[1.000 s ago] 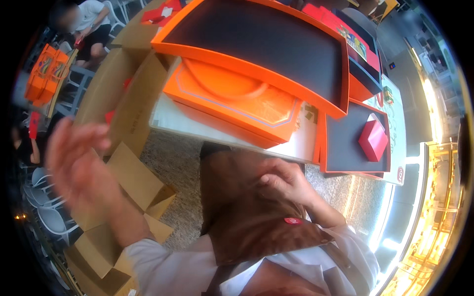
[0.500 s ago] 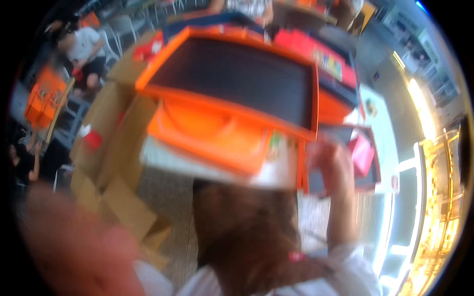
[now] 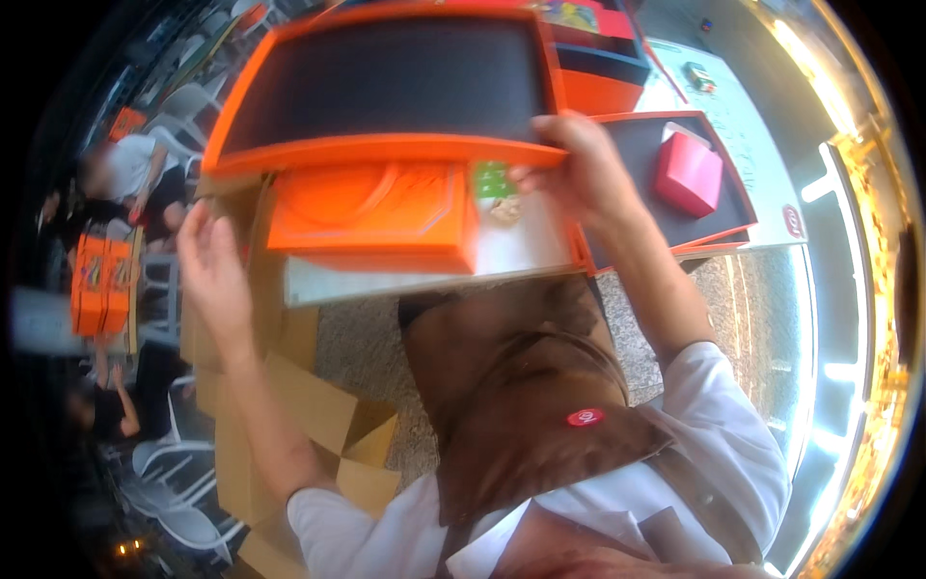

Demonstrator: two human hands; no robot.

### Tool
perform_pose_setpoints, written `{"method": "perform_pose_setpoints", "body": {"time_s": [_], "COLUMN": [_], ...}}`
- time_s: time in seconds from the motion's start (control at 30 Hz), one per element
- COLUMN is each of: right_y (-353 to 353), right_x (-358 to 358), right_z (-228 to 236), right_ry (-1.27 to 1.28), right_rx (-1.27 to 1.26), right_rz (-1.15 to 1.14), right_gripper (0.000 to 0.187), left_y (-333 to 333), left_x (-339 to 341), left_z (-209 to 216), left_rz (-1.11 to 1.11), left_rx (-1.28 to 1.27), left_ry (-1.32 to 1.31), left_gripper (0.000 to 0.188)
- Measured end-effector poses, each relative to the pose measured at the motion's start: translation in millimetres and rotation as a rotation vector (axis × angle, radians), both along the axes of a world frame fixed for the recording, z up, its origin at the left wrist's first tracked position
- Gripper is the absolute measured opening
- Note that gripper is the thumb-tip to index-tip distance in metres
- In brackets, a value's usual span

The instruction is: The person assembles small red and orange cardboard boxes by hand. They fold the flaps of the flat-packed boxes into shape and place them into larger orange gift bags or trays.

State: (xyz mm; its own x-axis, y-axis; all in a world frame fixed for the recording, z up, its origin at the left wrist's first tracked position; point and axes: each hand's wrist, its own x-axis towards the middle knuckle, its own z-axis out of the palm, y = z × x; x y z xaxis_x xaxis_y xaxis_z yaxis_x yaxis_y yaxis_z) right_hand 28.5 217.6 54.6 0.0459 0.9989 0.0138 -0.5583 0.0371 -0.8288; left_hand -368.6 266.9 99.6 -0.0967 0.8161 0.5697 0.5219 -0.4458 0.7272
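Observation:
A shallow orange tray with a dark lining (image 3: 376, 152) is tilted above the far side of the table. My right hand (image 3: 590, 169) grips its near right corner, thumb and fingers on either side of the rim. My left hand (image 3: 214, 270) is raised near the tray's left end, fingers up and apart, holding nothing. Partly under the tray sits an orange box with a cord-like handle (image 3: 371, 217). To the right of that box lie a green packet (image 3: 494, 179) and a small beige item (image 3: 504, 210) whose kind I cannot make out.
A pink box (image 3: 690, 174) lies in a second dark-lined tray (image 3: 627, 145) on the white table (image 3: 531, 253). Orange and red boxes (image 3: 603, 92) stand behind. Open cardboard cartons (image 3: 299, 400) are at the left. A seated person (image 3: 145, 169) is farther off.
My right hand has moved from over the right-hand tray to the orange tray's corner. My left hand has come up from the lower left. The view has shifted.

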Motion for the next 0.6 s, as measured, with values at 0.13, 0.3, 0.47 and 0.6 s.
{"method": "perform_pose_setpoints", "body": {"time_s": [0.13,0.3,0.47,0.6], "right_y": [-27.9,-60.9,-97.7,-122.3], "right_x": [26.4,86.8,175.4,209.2], "right_z": [11.3,10.9,-6.1,-10.3], "right_ry": [-0.008,-0.020,-0.111,-0.159], "right_rx": [0.149,0.330,0.320,0.149], "right_rz": [-0.229,-0.466,-0.722,-0.990], "right_gripper": [0.027,0.028,0.023,0.027], "left_y": [-10.0,-8.6,36.6,53.1], "left_x": [15.3,32.0,13.8,-12.9], "left_z": [-16.4,-23.7,-45.3,-55.9], "left_rz": [-0.088,-0.206,-0.205,-0.214], "left_rx": [-0.099,-0.275,-0.496,-0.530], "left_ry": [0.040,0.091,-0.116,-0.127], "left_gripper": [0.042,0.049,0.050,0.047]}}
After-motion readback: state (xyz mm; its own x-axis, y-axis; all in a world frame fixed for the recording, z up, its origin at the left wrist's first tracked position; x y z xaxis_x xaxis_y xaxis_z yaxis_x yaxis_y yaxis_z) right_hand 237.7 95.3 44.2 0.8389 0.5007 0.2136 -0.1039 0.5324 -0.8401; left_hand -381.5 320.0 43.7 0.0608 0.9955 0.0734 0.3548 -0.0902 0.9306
